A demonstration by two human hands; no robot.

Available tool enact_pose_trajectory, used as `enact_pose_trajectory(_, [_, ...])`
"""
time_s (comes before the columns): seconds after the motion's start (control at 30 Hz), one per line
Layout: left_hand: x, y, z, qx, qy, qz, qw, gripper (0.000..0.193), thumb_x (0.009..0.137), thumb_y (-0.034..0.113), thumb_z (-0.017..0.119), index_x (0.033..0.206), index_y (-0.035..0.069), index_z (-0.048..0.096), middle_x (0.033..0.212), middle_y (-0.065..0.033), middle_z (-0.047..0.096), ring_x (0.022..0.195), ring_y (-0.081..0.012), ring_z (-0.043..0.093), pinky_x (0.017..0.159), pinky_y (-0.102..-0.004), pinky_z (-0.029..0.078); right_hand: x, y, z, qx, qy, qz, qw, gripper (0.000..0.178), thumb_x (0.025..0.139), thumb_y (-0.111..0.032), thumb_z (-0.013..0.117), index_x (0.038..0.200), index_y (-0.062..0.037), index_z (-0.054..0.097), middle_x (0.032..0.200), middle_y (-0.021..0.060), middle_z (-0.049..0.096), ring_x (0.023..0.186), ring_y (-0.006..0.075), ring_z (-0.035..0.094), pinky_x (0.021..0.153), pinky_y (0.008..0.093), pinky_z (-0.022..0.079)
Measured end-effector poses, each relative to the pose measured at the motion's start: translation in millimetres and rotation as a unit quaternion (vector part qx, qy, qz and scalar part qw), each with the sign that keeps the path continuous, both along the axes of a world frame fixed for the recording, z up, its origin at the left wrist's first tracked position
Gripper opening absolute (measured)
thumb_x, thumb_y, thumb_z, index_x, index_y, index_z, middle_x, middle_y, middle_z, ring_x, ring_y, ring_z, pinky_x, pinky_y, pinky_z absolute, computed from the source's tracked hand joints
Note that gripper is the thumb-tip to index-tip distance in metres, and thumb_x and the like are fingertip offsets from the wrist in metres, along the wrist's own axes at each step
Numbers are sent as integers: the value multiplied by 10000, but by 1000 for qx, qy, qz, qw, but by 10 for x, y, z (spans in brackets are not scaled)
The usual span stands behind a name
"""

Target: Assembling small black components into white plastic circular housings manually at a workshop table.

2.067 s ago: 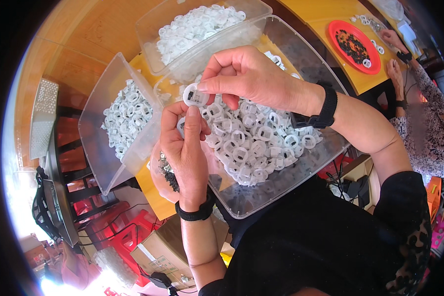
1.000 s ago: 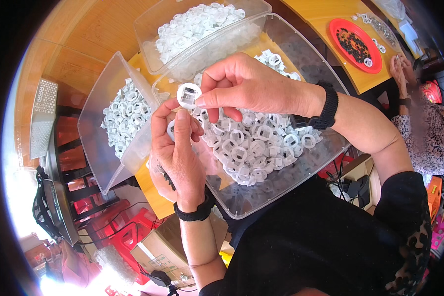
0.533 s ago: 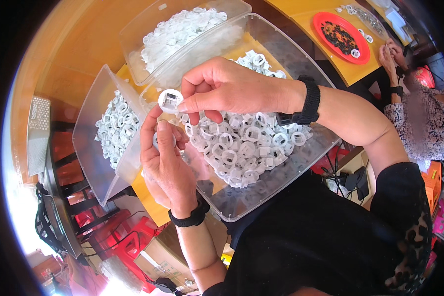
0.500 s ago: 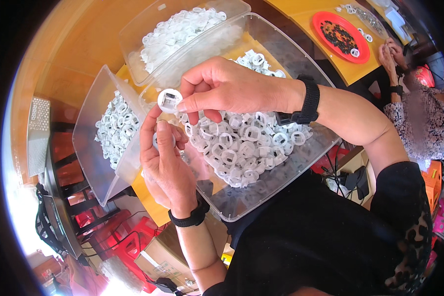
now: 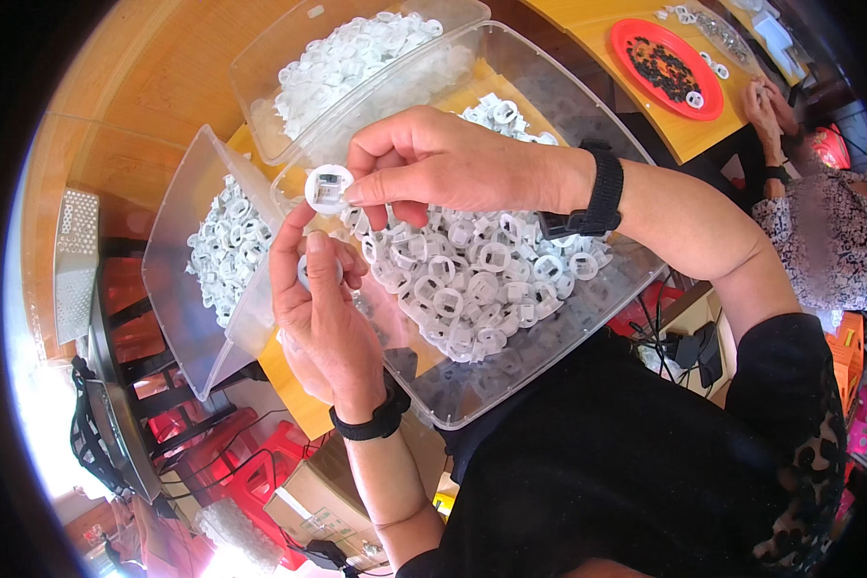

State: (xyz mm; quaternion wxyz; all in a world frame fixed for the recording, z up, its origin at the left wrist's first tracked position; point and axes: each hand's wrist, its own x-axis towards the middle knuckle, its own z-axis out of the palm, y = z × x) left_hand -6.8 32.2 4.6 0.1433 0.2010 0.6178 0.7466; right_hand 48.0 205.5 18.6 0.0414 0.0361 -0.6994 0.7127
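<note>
Clock positions are taken from the white plastic ring point(image 5: 328, 189), held above the bins; the right hand point(image 5: 424, 169), at 3 o'clock, clamps its rim between thumb and forefinger, windowed face toward the wearer; the left hand point(image 5: 326, 318), at 6 o'clock, pinches a second white ring point(image 5: 304, 273) between thumb and fingers, its forefinger raised toward the first ring's lower edge, contact not determinable; for a sound hold, grip lightly by the rim, leave the dark insert point(image 5: 330, 178) uncovered, and keep the second ring tucked clear; the large clear bin point(image 5: 549, 356) lies toward 4 o'clock, the right hand and forearm point(image 5: 679, 217) obscuring part of its ring pile point(image 5: 482, 279); a smaller clear bin point(image 5: 178, 207) stands at 8 o'clock, its near wall a barrier; a rear clear bin point(image 5: 253, 111) sits toward 12 o'clock; a red plate point(image 5: 711, 85) of black pieces point(image 5: 660, 63) lies well apart, between 2 and 3 o'clock, near a co-worker's hands point(image 5: 763, 111)
</note>
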Motion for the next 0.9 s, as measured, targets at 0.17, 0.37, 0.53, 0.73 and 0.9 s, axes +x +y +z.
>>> enact_pose_trajectory(0.17, [-6, -14, 3, -14, 13, -3, 1000, 293, 978, 143, 492, 1233, 6, 540, 688, 34, 477, 649, -51, 425, 591, -189, 315, -11, 1, -13, -6, -8, 8, 1000, 173, 930, -199, 570, 838, -53, 582, 747, 14, 627, 579, 44, 494, 547, 193, 406])
enact_pose_trajectory(0.37, [-29, -17, -39, 7, 13, -12, 1000, 299, 976, 143, 498, 1236, 2, 542, 689, 32, 489, 637, -50, 430, 580, -188, 313, -8, 5, -7, 4, -17, 3, 1000, 169, 928, -195, 573, 829, -58, 588, 745, 19, 634, 576, 43, 491, 544, 193, 405])
enact_pose_trajectory(0.53, [-22, -3, -23, 9, 6, -8, 1000, 297, 975, 139, 498, 1234, 1, 543, 688, 34, 491, 635, -48, 433, 577, -183, 310, -19, 8, -13, 3, -5, 3, 1000, 167, 931, -202, 571, 838, -64, 586, 745, 13, 628, 577, 39, 486, 539, 187, 398])
enact_pose_trajectory(0.73, [-18, -5, -25, 7, 5, -11, 1000, 268, 971, 137, 503, 1198, 4, 554, 692, 35, 497, 639, -46, 440, 585, -181, 321, -18, 14, 8, 37, 1, -17, 999, 182, 930, -201, 573, 822, -55, 559, 693, -25, 537, 594, 27, 448, 543, 196, 373])
enact_pose_trajectory(0.9, [-19, -2, -23, -36, 26, -23, 999, 124, 960, 144, 536, 999, 28, 557, 693, 30, 508, 643, -50, 456, 598, -188, 344, -49, 106, -63, 182, 99, -24, 978, 165, 904, -157, 572, 799, -42, 516, 690, -36, 471, 644, 30, 419, 576, 213, 367])
